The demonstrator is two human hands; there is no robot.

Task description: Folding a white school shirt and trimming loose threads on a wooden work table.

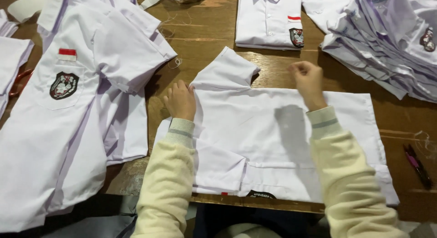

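Note:
A white shirt (268, 142) lies face down on the wooden table (205, 33) in front of me, one short sleeve (226, 71) pointing away. My left hand (180, 100) rests on the shirt's left edge near that sleeve, fingers curled and pinching the cloth. My right hand (308, 81) hovers above the shirt's far edge with the fingers closed; I cannot see anything in it. Both arms wear cream knit sleeves.
A spread white shirt with a dark badge and a red-and-white tag (63, 106) lies to the left. Another folded shirt (268, 19) lies at the back, a heap of shirts (387, 42) at the back right. A pink-handled thread snipper (417, 165) lies at the right.

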